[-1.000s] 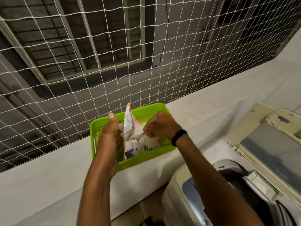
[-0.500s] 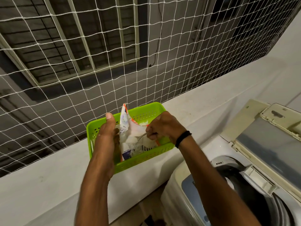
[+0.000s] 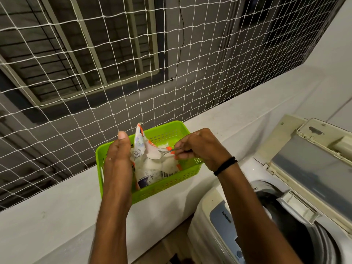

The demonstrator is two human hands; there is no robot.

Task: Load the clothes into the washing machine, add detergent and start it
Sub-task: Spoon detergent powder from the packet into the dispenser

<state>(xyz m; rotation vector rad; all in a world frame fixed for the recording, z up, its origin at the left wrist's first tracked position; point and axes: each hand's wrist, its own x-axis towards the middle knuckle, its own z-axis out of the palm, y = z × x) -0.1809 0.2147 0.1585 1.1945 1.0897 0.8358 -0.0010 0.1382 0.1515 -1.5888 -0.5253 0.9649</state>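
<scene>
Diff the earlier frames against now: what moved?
The right hand lifted a spoon heaped with white powder out of the detergent pouch. Unchanged: the left hand steadies the pouch in the green basket; the washing machine lid is open.

My left hand (image 3: 118, 164) is stretched forward, thumb up, fingers curled; my right hand (image 3: 200, 147) is pinched tight, wrist bent.

There were two bare hands, one perforated lime-green plastic basket (image 3: 163, 130), one torn white-and-orange detergent packet (image 3: 150, 166), one small metal spoon (image 3: 159, 153), one top-loading white washing machine (image 3: 266, 216), and one black wristband (image 3: 225, 165).
</scene>
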